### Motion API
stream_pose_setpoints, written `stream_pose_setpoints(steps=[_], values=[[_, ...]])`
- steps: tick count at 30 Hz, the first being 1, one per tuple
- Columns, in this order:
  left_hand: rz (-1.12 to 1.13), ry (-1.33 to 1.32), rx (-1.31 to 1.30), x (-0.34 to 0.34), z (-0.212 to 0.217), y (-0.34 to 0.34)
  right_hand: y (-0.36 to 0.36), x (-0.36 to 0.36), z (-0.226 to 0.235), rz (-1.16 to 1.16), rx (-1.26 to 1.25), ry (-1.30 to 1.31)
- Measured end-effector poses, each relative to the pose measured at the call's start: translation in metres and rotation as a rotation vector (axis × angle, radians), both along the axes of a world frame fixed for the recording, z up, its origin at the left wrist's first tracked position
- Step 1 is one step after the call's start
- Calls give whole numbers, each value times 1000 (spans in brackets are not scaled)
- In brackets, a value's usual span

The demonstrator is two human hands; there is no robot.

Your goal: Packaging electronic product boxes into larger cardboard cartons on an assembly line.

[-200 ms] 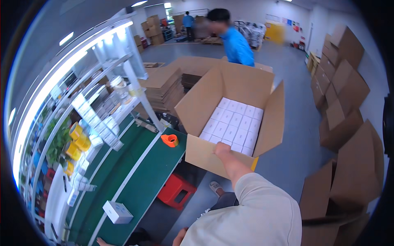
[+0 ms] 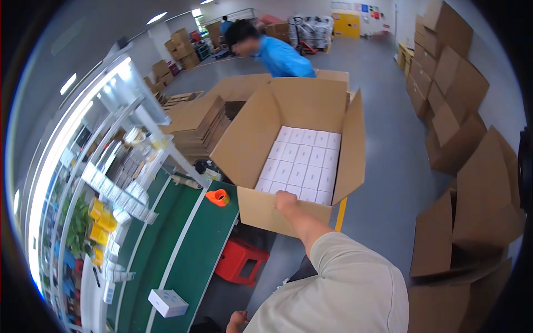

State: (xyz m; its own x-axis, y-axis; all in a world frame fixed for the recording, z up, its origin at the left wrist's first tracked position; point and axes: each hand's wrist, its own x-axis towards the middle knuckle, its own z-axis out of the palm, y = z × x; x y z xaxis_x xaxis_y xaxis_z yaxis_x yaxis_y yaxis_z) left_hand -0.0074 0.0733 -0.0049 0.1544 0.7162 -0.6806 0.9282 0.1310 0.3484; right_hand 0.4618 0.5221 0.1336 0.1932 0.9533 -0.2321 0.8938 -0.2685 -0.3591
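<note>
Since a moment ago the view has swung right: the open cardboard box (image 2: 300,161) sits more central, and the person in the blue top (image 2: 286,58) behind it has bent lower and moved left.

Right hand (image 2: 286,202) grips the near wall of the box at its top edge, fingers curled over the rim and holding it. Left hand (image 2: 237,321) shows only as a sliver at the bottom edge; cannot tell whether its fingers are spread or closed.

The box is large and brown, its flaps standing up, packed with rows of small white cartons (image 2: 302,166). It sits at the far right end of the green tabletop (image 2: 183,261), partly overhanging.

On the tabletop: an orange tape roll (image 2: 218,197) just left of the box, a single white carton (image 2: 167,303) near the front. Red stool (image 2: 240,261) below. Shelving (image 2: 105,183) to the left, flattened cartons (image 2: 194,125) stacked behind, more folded boxes (image 2: 466,166) along the right wall, grey floor (image 2: 388,177).
</note>
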Motion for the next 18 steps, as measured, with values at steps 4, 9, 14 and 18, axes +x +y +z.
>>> stream_pose_setpoints(steps=[4,9,14,18], values=[[-237,45,56,31,46,46,-13,19,3,212,198,51],[-339,30,77,155,74,120,-59,47,-25,546,681,-92],[-358,-24,68,324,76,155,-124,119,-85,934,829,-305],[-373,-34,80,424,97,193,-155,145,-135,918,883,-147]])
